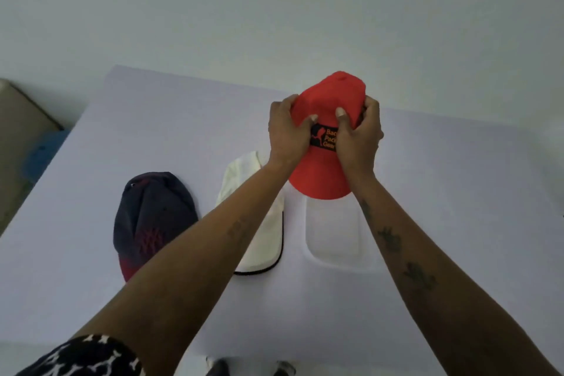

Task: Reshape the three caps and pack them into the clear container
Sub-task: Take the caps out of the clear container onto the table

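Observation:
Both hands hold a red cap point(328, 94) with a black front patch, lifted above the far end of the clear container point(334, 232). My left hand point(287, 131) grips its left side, and my right hand point(358, 134) grips its right side, thumbs pressed on the crown. The red brim points toward me. A white cap point(259, 235) with a dark brim edge lies flat just left of the container, partly under my left forearm. A navy cap point(149, 217) with maroon stitching lies crumpled farther left.
The pale lilac table point(457, 192) runs to a plain wall at the back. A beige and blue object point(33, 143) stands off the table's left edge. My shoes point(250, 368) show below the near edge.

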`<state>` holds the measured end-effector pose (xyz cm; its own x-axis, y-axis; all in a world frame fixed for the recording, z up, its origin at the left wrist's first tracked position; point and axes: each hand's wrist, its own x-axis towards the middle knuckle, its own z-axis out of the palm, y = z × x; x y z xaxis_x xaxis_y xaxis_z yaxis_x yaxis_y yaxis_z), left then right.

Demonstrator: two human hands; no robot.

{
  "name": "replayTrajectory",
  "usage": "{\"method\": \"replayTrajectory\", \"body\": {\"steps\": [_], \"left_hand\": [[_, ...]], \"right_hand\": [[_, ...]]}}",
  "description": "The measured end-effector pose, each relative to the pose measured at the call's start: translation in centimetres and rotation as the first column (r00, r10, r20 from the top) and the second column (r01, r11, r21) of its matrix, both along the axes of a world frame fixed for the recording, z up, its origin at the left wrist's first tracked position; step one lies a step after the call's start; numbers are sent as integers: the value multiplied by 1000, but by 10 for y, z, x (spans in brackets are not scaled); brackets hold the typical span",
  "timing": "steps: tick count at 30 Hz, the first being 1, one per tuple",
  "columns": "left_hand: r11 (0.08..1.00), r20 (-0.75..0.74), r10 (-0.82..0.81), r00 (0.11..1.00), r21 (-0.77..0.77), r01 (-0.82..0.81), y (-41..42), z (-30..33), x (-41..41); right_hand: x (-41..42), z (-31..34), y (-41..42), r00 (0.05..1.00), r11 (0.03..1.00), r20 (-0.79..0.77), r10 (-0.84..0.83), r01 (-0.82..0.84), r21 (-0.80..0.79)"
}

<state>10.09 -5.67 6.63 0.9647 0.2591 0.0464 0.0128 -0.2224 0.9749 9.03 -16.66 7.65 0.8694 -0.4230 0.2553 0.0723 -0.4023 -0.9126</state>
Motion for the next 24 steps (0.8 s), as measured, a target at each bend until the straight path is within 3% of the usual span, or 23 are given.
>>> {"method": "replayTrajectory", "body": {"steps": [4,11,18,24], "left_hand": [[982,111,150,982,102,-161,91,19,25],[947,37,263,964,180,-265,241,1,61],[953,-175,297,939,109,-281,289,-72,83],[954,-156,273,949,167,-247,290,-122,92]], "right_hand": [[36,15,77,991,989,-11,136,-136,-63],[96,-9,198,905,914,-212,368,-394,-94],[131,-84,246,826,885,-402,395,-459,-74],[146,-132,250,809,894,-447,381,-446,-46]]}}
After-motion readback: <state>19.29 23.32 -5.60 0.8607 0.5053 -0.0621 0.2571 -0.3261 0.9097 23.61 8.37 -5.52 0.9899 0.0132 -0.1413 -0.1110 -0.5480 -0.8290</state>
